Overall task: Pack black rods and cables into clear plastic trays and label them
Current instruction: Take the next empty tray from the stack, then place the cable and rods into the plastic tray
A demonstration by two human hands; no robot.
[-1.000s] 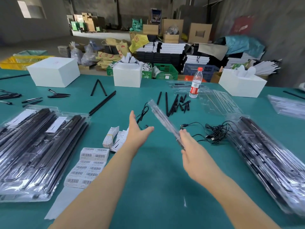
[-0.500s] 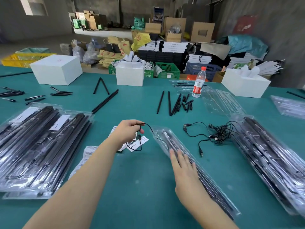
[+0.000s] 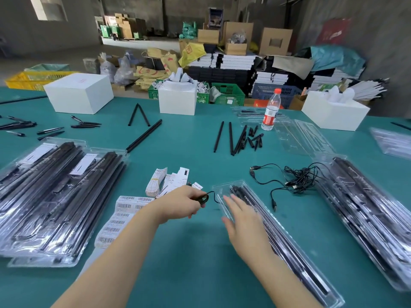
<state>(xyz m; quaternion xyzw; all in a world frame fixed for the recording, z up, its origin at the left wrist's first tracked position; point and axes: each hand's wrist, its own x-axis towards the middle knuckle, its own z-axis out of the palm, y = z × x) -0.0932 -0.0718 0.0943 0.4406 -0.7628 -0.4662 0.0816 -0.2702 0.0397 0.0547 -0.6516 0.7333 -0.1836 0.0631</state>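
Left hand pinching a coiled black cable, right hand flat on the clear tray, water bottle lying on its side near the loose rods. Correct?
Not quite. In the head view the water bottle stands upright, not on its side. The rest holds: left hand pinches the cable, right hand rests on the tray.

Both bare forearms extend from near edge toward scene centre. Left hand [image 3: 180,202]: knuckles up, fingers curled, thumb and fingertips pinched closed at right side of hand. Right hand [image 3: 243,221]: palm down, fingers straight and slightly spread, pointing far-left, blurred. Hands close together, not touching.
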